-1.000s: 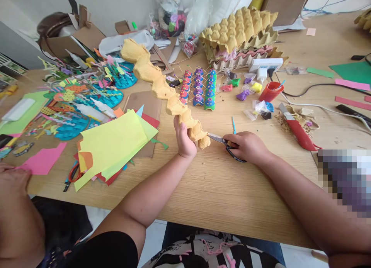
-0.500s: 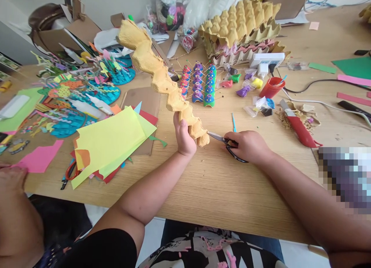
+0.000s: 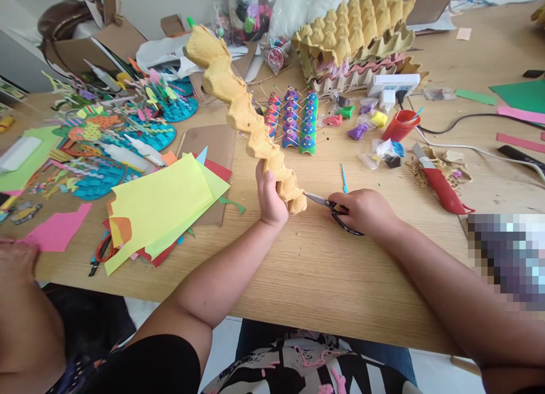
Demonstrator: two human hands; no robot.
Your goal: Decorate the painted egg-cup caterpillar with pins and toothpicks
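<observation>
My left hand point(image 3: 271, 198) grips a long yellow strip of egg carton point(image 3: 247, 116) near its lower end, with the strip slanting up and to the left above the table. In my right hand point(image 3: 361, 212) is a pair of scissors point(image 3: 334, 209) with black handles. The blade tips reach the edge of the strip's lower end; whether they bite into the pulp I cannot tell. Beyond the hands stand painted egg-carton caterpillars: a red and blue one point(image 3: 272, 114), a purple one point(image 3: 290, 118) and a green and blue one point(image 3: 308, 124).
Stacked egg trays point(image 3: 353, 36) stand at the back. To the left lie yellow paper sheets point(image 3: 166, 204) and blue paper crafts point(image 3: 149, 141). A red-handled knife point(image 3: 443, 184), an orange cup point(image 3: 400, 126) and cables lie right. Another person's hand point(image 3: 19, 260) rests at far left.
The upper end of the egg-carton strip has swung slightly to the right. The scissors stay at its lower end, and both hands keep their hold.
</observation>
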